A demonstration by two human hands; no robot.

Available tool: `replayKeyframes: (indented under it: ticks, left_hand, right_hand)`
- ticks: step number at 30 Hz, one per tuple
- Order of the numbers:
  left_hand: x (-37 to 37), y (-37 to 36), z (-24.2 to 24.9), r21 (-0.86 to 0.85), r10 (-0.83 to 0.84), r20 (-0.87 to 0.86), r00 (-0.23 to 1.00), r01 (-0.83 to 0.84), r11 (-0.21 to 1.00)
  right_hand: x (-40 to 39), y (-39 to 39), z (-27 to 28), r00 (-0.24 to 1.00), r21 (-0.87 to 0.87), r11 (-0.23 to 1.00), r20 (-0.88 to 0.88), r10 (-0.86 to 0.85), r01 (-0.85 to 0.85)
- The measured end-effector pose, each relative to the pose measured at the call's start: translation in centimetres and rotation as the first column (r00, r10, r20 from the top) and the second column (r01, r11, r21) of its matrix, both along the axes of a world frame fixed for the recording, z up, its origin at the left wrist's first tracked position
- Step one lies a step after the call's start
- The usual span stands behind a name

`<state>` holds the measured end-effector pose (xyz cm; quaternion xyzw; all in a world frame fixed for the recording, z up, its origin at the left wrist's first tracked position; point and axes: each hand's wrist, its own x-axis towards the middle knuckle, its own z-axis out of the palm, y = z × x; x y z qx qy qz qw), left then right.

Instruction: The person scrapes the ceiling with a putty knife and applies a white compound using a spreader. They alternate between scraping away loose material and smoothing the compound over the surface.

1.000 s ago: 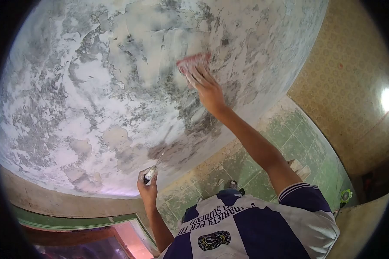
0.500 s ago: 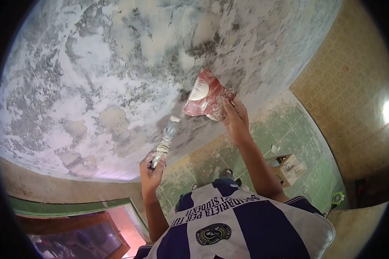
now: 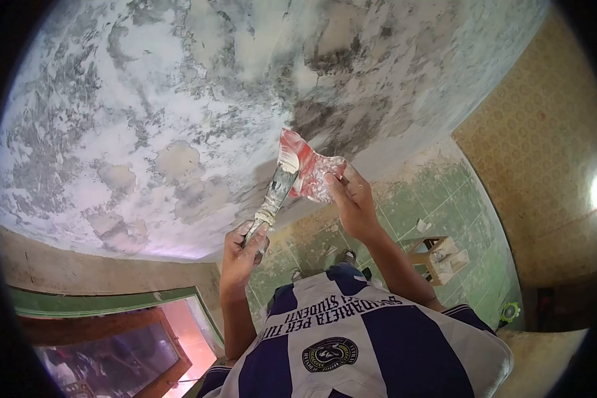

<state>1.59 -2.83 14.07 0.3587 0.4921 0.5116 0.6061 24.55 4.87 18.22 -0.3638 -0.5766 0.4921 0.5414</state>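
Observation:
My left hand (image 3: 243,253) is closed around the handle of a putty knife (image 3: 276,196), which is caked with pale filler. The knife's tip lies against the face of a red plastic spreader (image 3: 314,174), over a white dab of putty (image 3: 289,158). My right hand (image 3: 355,201) pinches the spreader by its right end, thumb on the near face. White smears cover much of the spreader. Behind both tools stands a patchy wall (image 3: 159,99) with white, grey and beige areas.
Green floor tiles (image 3: 438,192) with pale debris lie below. A wooden box-like stool (image 3: 439,259) stands on them at the right. A patterned tan surface (image 3: 537,132) rises at far right. At lower left is a wood-framed glass panel (image 3: 113,358) beside a green frame.
The putty knife has moved up and right onto the spreader, where before it was apart from it. My right hand has brought the spreader slightly down and left.

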Motion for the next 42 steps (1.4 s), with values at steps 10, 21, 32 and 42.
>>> replayKeyframes:
  ticks: [10, 21, 32, 42]
  left_hand:
    - [0.3, 0.0, 1.0, 0.055, 0.088, 0.013, 0.996, -0.089, 0.995]
    - [0.2, 0.2, -0.6, 0.058, 0.034, -0.066, 0.997, -0.03, 0.998]
    - [0.7, 1.2, -0.5, 0.123, -0.005, -0.001, 1.0, 0.005, 0.992]
    - [7.0, 2.0, -0.8, 0.032, -0.117, -0.072, 0.99, 0.12, 0.992]
  right_hand:
    - [0.2, 2.1, -4.8, 0.996, -0.231, 0.972, -0.07, -0.063, 0.045]
    - [1.3, 1.5, -2.8, 1.0, -0.11, 0.994, -0.023, -0.012, 0.009]
    - [3.3, 2.7, -6.6, 0.993, -0.133, 0.987, -0.065, -0.102, 0.093]
    - [7.0, 0.6, -3.4, 0.992, -0.149, 0.983, 0.087, -0.091, 0.103]
